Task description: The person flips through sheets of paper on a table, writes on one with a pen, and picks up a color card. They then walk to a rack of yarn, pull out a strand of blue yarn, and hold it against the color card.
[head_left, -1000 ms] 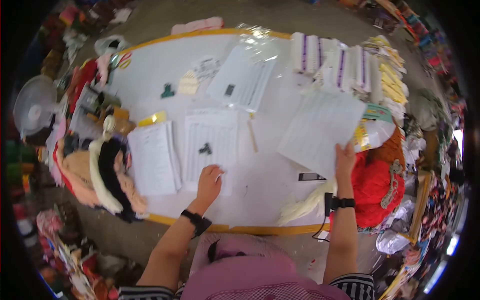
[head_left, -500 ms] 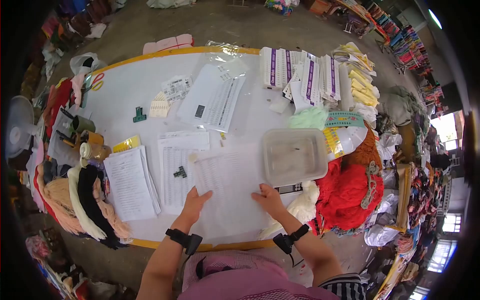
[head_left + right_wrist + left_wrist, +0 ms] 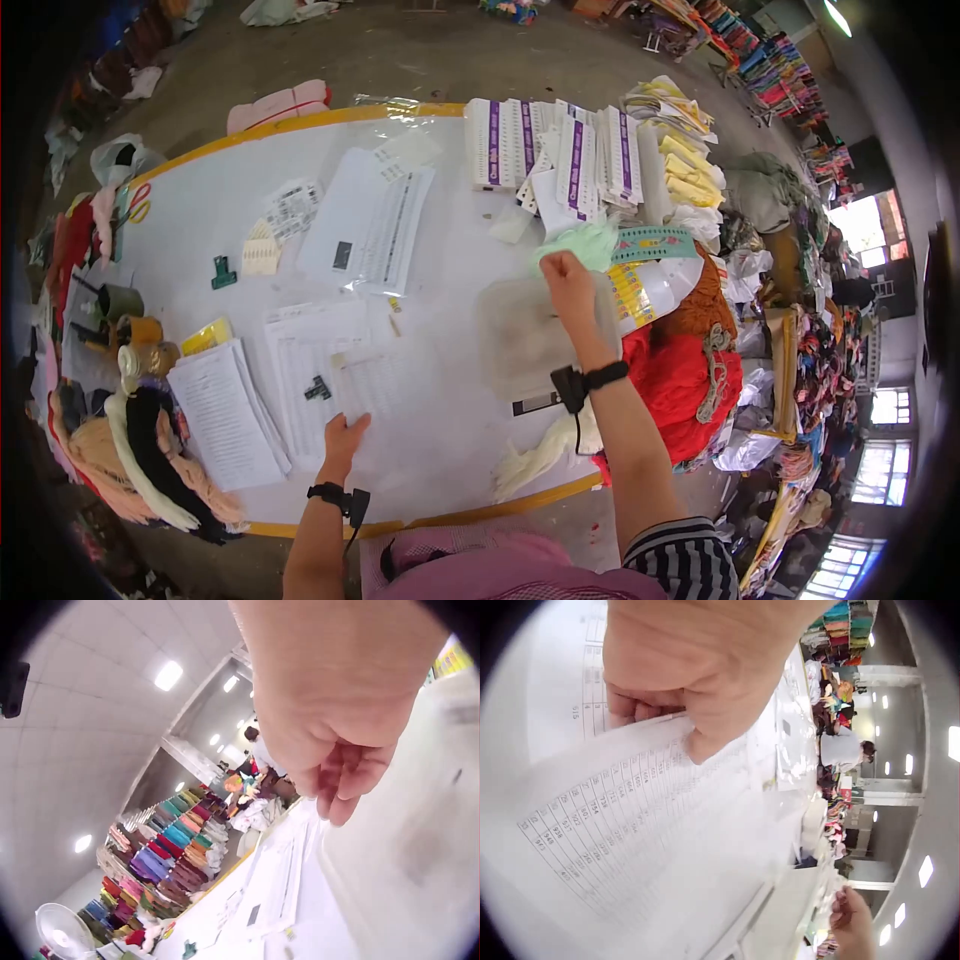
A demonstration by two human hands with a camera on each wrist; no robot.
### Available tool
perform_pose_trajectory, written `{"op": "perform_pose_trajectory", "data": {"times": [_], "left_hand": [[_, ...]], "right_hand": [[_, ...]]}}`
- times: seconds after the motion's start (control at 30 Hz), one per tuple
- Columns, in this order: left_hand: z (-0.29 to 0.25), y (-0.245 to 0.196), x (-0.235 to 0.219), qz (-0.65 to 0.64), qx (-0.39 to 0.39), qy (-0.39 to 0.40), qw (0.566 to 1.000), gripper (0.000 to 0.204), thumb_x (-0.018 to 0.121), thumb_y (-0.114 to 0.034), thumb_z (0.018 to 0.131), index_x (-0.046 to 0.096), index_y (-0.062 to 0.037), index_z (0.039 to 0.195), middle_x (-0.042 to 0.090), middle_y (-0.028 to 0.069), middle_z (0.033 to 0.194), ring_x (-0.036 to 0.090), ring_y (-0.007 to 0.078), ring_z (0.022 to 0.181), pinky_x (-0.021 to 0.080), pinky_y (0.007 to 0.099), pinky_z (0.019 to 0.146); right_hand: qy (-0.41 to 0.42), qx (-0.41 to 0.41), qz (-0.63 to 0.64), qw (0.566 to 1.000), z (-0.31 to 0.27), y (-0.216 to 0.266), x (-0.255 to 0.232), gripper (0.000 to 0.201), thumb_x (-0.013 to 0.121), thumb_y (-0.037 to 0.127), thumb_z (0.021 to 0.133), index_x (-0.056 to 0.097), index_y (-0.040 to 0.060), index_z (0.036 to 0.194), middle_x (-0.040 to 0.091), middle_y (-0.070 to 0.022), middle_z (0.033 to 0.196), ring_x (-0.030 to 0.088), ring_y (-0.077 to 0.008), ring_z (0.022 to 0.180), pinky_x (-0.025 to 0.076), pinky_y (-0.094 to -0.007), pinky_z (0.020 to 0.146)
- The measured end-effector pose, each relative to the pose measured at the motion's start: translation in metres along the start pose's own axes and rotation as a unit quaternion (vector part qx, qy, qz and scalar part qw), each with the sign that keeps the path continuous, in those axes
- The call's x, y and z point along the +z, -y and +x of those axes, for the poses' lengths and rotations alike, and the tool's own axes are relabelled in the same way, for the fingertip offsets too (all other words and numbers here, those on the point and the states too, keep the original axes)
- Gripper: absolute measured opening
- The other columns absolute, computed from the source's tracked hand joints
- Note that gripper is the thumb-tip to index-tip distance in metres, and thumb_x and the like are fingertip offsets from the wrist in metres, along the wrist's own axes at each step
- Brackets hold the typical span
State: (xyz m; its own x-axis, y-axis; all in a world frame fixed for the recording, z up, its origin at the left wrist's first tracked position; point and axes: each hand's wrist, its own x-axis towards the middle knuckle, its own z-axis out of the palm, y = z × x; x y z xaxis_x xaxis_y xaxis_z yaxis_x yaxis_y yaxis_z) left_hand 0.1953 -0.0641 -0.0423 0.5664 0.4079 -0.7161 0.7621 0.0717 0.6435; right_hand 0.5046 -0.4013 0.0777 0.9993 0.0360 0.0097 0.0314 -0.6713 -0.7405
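My left hand pinches the near edge of a printed sheet, thumb on top. In the left wrist view, rows of numbers cover this sheet, which slopes over another printed page. A dark binder clip lies beside the held sheet on that lower page. My right hand, fingers curled in, is over the far part of a clear plastic tub, close by a mint-green bundle. Nothing shows between its fingers in the right wrist view, where it overlaps the tub.
Left of the pages lies a paper stack, with yarn skeins beyond. Boxes with purple labels crowd the back right. Red yarn and a small scale lie around the tub. Plastic-covered sheets occupy the middle back.
The sheet was brought from over the tub to the printed pages on the left. My right hand let it go and moved right and away to the tub; my left hand took hold of it.
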Motion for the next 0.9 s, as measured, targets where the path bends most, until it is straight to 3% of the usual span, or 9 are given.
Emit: {"op": "perform_pose_trajectory", "data": {"times": [0.07,0.27,0.53,0.6,0.63,0.7,0.73,0.83,0.9], "left_hand": [[0.003,-0.001,-0.002,0.004,-0.007,-0.016,1.0,0.025,0.079,-0.021,0.077,0.064,-0.0004,0.076,0.058,-0.0001,0.062,0.05,0.0092,0.05,0.037,0.0281,0.044],[0.004,-0.003,-0.006,-0.094,-0.054,0.01,0.994,0.023,0.082,-0.019,0.073,0.065,-0.0036,0.07,0.059,0.0008,0.059,0.047,0.0088,0.043,0.032,0.0251,0.04],[0.004,-0.007,-0.01,-0.049,-0.075,-0.002,0.996,0.025,0.081,-0.019,0.072,0.064,-0.0035,0.066,0.058,0.0011,0.057,0.047,0.0098,0.043,0.032,0.0255,0.04],[0.004,-0.007,-0.006,-0.068,-0.08,-0.001,0.995,0.026,0.082,-0.02,0.072,0.063,-0.0042,0.064,0.056,0.0002,0.056,0.046,0.0097,0.043,0.032,0.0259,0.04],[0.005,-0.007,-0.003,-0.088,-0.078,0.0,0.993,0.027,0.082,-0.021,0.072,0.062,-0.0049,0.062,0.054,-0.0006,0.055,0.045,0.0096,0.043,0.031,0.0262,0.04],[0.005,-0.005,-0.005,-0.065,-0.081,-0.006,0.995,0.028,0.082,-0.021,0.071,0.061,-0.0054,0.061,0.053,-0.0012,0.054,0.044,0.0093,0.043,0.031,0.0264,0.04],[0.006,-0.006,-0.007,-0.038,-0.075,0.005,0.996,0.029,0.083,-0.022,0.071,0.061,-0.0059,0.06,0.053,-0.0017,0.054,0.043,0.0091,0.043,0.031,0.0266,0.041],[0.001,-0.015,-0.008,-0.041,-0.076,-0.005,0.996,0.029,0.083,-0.024,0.071,0.063,-0.0055,0.061,0.055,-0.0015,0.055,0.043,0.0082,0.044,0.031,0.0264,0.041],[-0.002,-0.022,-0.006,-0.062,-0.081,0.018,0.995,0.028,0.083,-0.025,0.073,0.067,-0.0033,0.066,0.056,-0.0008,0.057,0.044,0.0077,0.045,0.031,0.0259,0.041]], "right_hand": [[-0.086,-0.064,-0.041,0.993,0.041,-0.029,0.0,0.024,0.072,0.017,0.081,0.061,0.0032,0.098,0.068,-0.012,0.089,0.064,-0.0305,0.082,0.049,-0.042,0.069],[-0.166,-0.077,-0.255,0.949,0.115,-0.058,0.0,0.049,0.079,0.022,0.073,0.054,0.0053,0.112,0.064,-0.0141,0.105,0.056,-0.0375,0.101,0.046,-0.0484,0.084],[-0.149,-0.063,-0.35,0.923,0.156,-0.075,0.027,0.052,0.073,0.034,0.079,0.053,-0.0004,0.112,0.06,-0.0162,0.112,0.056,-0.033,0.106,0.046,-0.0464,0.089],[-0.126,-0.104,-0.454,0.876,0.159,-0.079,0.029,0.045,0.069,0.035,0.083,0.054,0.0005,0.108,0.061,-0.0144,0.106,0.056,-0.0296,0.107,0.045,-0.0441,0.09],[-0.135,-0.135,-0.505,0.842,0.159,-0.076,0.028,0.026,0.062,0.026,0.087,0.056,0.0044,0.1,0.062,-0.0105,0.096,0.062,-0.0258,0.095,0.05,-0.04,0.081],[-0.08,-0.146,-0.53,0.831,0.167,-0.103,0.029,0.012,0.056,0.018,0.087,0.057,0.0072,0.092,0.063,-0.0075,0.088,0.065,-0.0235,0.078,0.053,-0.0365,0.066],[-0.109,-0.202,-0.566,0.792,0.163,-0.097,0.023,0.005,0.053,0.012,0.085,0.058,0.0098,0.087,0.062,-0.005,0.08,0.065,-0.0212,0.067,0.052,-0.0336,0.056],[-0.094,-0.215,-0.507,0.83,0.164,-0.08,0.005,0.009,0.053,0.014,0.087,0.058,0.0103,0.079,0.063,-0.0106,0.063,0.067,-0.0269,0.061,0.052,-0.0409,0.053],[-0.038,-0.172,-0.494,0.852,0.164,-0.069,0.002,0.016,0.057,0.022,0.089,0.06,0.0102,0.079,0.066,-0.0122,0.07,0.067,-0.0309,0.066,0.053,-0.0437,0.059]]}}
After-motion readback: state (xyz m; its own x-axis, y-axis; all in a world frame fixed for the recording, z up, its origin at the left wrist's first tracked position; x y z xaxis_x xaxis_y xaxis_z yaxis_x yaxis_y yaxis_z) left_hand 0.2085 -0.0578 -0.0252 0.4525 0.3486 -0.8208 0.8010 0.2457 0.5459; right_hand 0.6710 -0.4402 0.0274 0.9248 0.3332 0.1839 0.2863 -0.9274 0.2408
